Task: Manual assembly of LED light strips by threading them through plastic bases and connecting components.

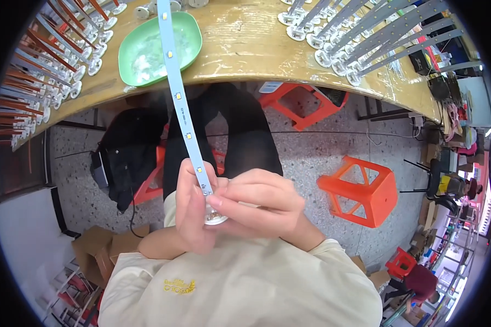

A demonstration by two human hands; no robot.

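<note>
Close to my chest, both hands hold a long, narrow LED strip board (183, 111) by its lower end. It is pale, with small yellow LEDs along its face, and reaches up past the table edge. A clear round base (216, 219) sits at its lower end between my hands. My left hand (191, 212) is closed around the strip's end and the base's left side. With thumb and fingers pinched, my right hand (262, 203) grips the same joint from the right; its fingertips partly cover the join. A green plastic tray (126, 52) with clear small pieces stands on the table.
The wooden table (245, 52) carries rows of upright strips on round bases at the right (360, 46) and left (54, 52). On the floor are an orange stool (384, 193), another stool (300, 109), a black bag (128, 144) and cardboard boxes (95, 245). A person (423, 282) is far right.
</note>
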